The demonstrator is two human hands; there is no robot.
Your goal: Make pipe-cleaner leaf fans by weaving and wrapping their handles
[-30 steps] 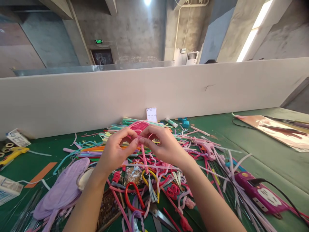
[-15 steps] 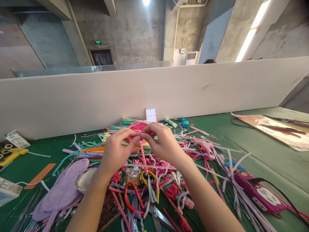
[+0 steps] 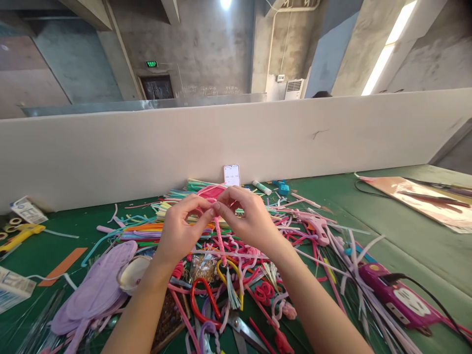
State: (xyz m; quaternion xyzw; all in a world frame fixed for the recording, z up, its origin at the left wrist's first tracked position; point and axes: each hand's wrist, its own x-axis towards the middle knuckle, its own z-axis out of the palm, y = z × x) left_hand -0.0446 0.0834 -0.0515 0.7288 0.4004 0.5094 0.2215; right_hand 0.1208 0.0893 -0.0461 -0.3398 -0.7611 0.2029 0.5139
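Fingertips and thumbs of my left hand (image 3: 180, 228) and my right hand (image 3: 249, 216) meet above the middle of the pile. Both are closed in a pinch on the upper end of a pink twisted pipe cleaner (image 3: 220, 238). Its twisted stem hangs down between the hands; the pinched end is mostly hidden by the fingers. Behind the hands lies a bundle of pink pipe cleaners (image 3: 201, 193). Below them are red-handled scissors (image 3: 195, 300), a small bag of gold-coloured bits (image 3: 203, 268) and loose pink and red pipe cleaners.
A phone showing a timer (image 3: 231, 175) leans on the white partition (image 3: 147, 152). At left lie a lilac fuzzy piece (image 3: 98, 287) and a yellow glue gun (image 3: 22, 236). At right are a pink glue gun (image 3: 316, 230), a purple corded device (image 3: 398, 295) and a flat packet (image 3: 416, 196).
The view has shifted very slightly. Both hands stay together in their pinch on the pink twisted pipe cleaner, with only tiny finger movement.
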